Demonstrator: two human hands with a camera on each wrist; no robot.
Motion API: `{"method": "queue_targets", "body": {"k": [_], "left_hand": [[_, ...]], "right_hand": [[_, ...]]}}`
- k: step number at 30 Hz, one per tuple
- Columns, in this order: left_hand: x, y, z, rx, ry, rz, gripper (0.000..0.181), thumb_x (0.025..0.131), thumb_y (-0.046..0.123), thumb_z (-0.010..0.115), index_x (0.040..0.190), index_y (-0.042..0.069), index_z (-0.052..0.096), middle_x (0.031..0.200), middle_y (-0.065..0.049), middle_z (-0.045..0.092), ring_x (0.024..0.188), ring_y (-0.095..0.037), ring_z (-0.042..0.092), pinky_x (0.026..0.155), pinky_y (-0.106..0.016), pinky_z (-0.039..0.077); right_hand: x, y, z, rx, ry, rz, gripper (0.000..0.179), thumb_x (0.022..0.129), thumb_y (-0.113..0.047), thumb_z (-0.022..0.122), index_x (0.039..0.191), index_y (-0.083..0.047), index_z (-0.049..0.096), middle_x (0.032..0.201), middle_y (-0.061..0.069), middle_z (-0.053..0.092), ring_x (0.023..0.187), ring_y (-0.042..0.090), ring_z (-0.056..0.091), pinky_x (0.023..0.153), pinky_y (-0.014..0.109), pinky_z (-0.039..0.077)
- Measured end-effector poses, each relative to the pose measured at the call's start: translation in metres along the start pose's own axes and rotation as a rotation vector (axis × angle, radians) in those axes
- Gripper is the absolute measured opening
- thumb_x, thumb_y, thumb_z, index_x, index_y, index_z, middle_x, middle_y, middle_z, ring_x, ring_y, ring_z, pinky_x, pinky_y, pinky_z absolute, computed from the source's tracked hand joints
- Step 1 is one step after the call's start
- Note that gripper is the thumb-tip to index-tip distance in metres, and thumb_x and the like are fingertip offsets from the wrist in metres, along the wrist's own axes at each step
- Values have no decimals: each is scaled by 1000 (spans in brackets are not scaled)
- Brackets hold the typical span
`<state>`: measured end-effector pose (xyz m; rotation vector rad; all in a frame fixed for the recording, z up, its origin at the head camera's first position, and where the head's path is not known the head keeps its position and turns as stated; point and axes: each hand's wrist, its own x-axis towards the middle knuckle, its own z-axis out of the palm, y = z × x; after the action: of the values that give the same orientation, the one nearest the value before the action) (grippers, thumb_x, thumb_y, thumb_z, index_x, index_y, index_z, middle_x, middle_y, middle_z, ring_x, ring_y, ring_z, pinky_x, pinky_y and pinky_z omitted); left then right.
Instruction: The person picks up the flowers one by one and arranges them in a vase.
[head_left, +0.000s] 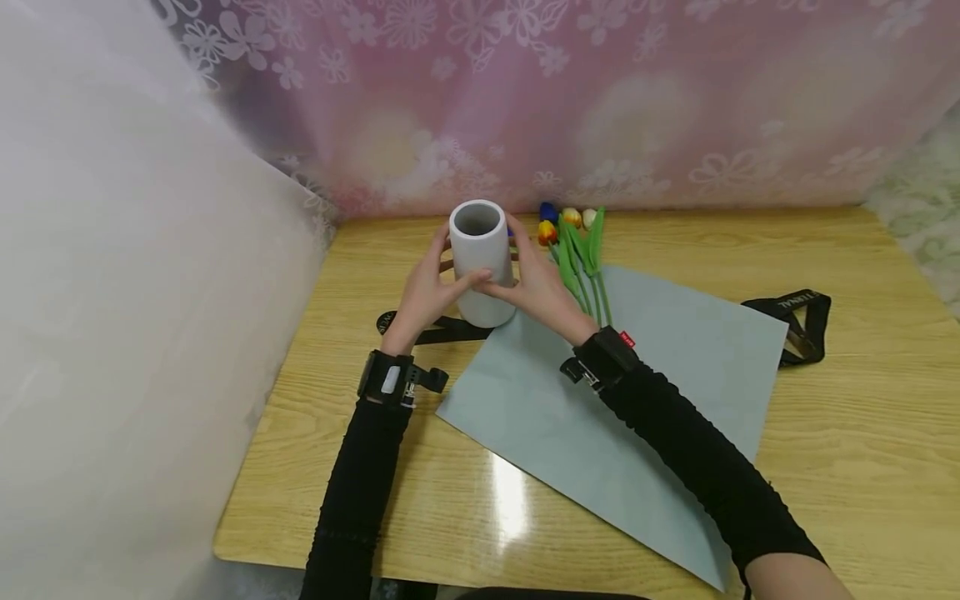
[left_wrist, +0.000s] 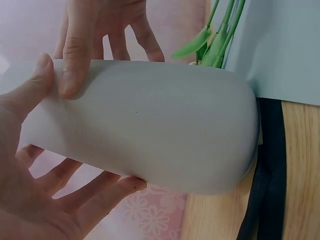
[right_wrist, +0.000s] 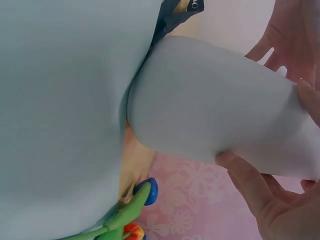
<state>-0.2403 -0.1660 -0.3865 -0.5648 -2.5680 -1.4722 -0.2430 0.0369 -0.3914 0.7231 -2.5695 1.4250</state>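
Observation:
A tall white vase (head_left: pixel 483 271) stands upright near the back of the table, its round mouth open at the top. My left hand (head_left: pixel 429 298) holds its left side, thumb across the front and fingers spread around the side. On the opposite side my right hand (head_left: pixel 546 290) grips it the same way, the two thumbs meeting near the front. The left wrist view shows the vase (left_wrist: pixel 150 120) with its rounded base over a black ribbon (left_wrist: pixel 271 150). Artificial tulips (head_left: pixel 588 262) with green leaves and blue, orange-yellow and white heads lie just right of my right hand.
A pale grey-blue sheet of wrapping paper (head_left: pixel 637 433) covers the middle of the wooden table (head_left: pixel 885 467), under the tulip stems and my right forearm. Black lettered ribbon (head_left: pixel 813 333) shows beyond its right corner. A pink floral curtain (head_left: pixel 525 125) hangs behind the table.

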Motion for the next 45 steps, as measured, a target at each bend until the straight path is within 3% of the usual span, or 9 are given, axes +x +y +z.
{"method": "queue_targets", "body": {"k": [8,12,18,22,28,31,35,39,45], "left_hand": [[-1,0,2,-4,8,22,89,91,29,78,161,24,24,157,-7,42,140,-26,45,110,-49,46],[-1,-1,3,7,12,27,87,92,29,78,160,23,25,156,-7,42,140,-27,45,110,-48,46],[0,-2,4,-2,14,23,84,92,30,78,159,24,28,157,-6,41,140,-27,45,110,-48,46],[3,-2,7,-8,24,14,83,91,32,78,158,24,30,155,-7,44,139,-27,47,109,-52,46],[3,-3,8,3,33,15,82,91,32,78,157,23,31,152,-9,47,136,-29,49,107,-53,47],[3,-3,6,8,32,14,82,91,32,78,158,24,30,151,-9,47,136,-29,49,107,-52,47],[2,-2,4,17,33,15,83,91,32,78,158,25,30,151,-9,47,135,-30,50,106,-53,48],[2,-1,3,26,31,11,82,91,33,78,158,26,30,151,-9,48,133,-31,52,105,-52,49],[1,-1,5,33,22,-8,82,91,37,77,157,30,30,152,-7,47,131,-30,55,102,-48,52]], "right_hand": [[-1,2,1,-19,11,-2,101,87,-34,82,162,-20,15,156,14,38,139,34,45,107,55,47],[0,2,-3,0,-34,6,100,88,-28,81,162,-17,14,158,17,34,140,39,45,104,57,49],[0,1,-39,-23,-167,46,95,92,-21,76,164,-18,14,160,19,32,137,44,46,103,57,50],[-4,2,-84,-142,-69,85,61,100,-25,66,155,-11,42,148,18,50,125,40,56,99,51,51],[-22,26,-127,-268,155,214,33,104,-28,61,126,-4,66,111,21,69,85,35,70,70,37,59],[-29,47,-126,-344,147,271,30,104,-26,61,117,-1,67,102,23,71,71,30,71,55,28,55],[-31,73,-113,-392,83,365,31,103,-25,62,112,4,67,93,24,73,60,28,69,47,27,49],[-33,87,-105,-323,11,452,34,103,-26,62,113,6,68,93,23,74,63,28,70,56,33,54],[-38,97,-101,-194,-66,491,34,102,-22,64,117,9,69,101,27,72,67,25,70,72,39,58]]}}
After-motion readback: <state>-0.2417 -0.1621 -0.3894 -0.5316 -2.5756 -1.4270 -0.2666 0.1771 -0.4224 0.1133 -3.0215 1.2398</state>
